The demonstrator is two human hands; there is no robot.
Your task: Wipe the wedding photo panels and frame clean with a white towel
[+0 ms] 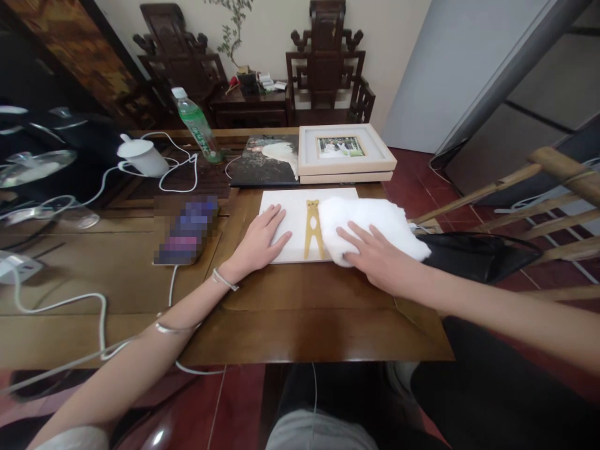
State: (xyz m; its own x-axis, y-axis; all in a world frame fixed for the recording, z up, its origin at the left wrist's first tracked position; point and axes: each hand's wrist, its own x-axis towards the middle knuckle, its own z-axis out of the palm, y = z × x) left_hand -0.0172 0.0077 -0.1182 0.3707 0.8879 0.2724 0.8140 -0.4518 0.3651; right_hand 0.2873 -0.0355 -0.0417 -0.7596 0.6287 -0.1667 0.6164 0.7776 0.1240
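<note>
A white board (pixel 295 220) lies on the wooden table in front of me. My left hand (pixel 265 234) rests flat on its left part, fingers apart and holding nothing. Near the board's middle is a flat yellow-brown figure (pixel 313 234) with an animal-like head and two long legs. A fluffy white piece of cotton batting (pixel 370 219) covers the board's right side and reaches past its edge, beside the figure. On top of the batting lies my right hand (pixel 375 253), its fingers spread and stretched out. What is under the batting is hidden.
Beyond the board are a framed photo (pixel 344 150) and a dark picture panel (pixel 267 162). To the left stand a green bottle (pixel 199 128), a lidded white cup (pixel 143 156) and a blurred-out phone (pixel 187 231) with cables. A black bag (pixel 469 253) is at right.
</note>
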